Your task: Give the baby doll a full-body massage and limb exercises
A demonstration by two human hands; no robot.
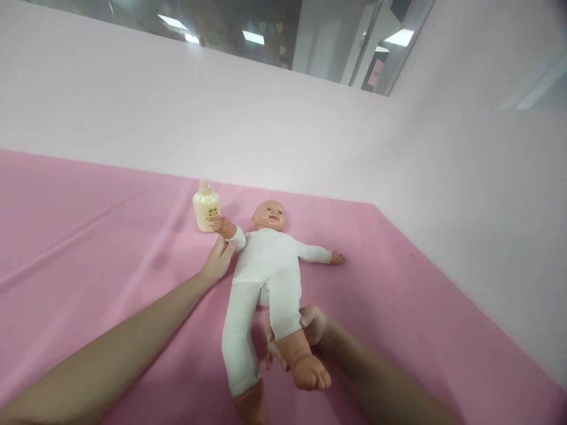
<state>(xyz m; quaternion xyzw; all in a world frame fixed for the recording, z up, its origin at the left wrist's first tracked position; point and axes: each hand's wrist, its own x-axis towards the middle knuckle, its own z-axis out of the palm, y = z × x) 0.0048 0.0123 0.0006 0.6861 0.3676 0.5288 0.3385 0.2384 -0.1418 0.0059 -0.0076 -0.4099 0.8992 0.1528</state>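
Two bare hands work on a baby doll that lies on its back, in a white suit, on a pink sheet. The left hand reaches to the doll's raised arm, fingers loosely curved and touching the white sleeve beside the doll's shoulder; whether they pinch the cloth cannot be told. The right hand sits under the doll's near leg, closed around the calf and lifting the bare foot off the sheet, which appears to steady the limp body from below while the other hand tends the arm. A cream bottle stands upright just beyond the doll's raised hand, touching or nearly touching it, so that arm has little room to swing outward. On the doll's far side the sheet runs bare toward a pale wall, where it ends. Wide open sheet stretches away from the doll behind the bottle's side as well.
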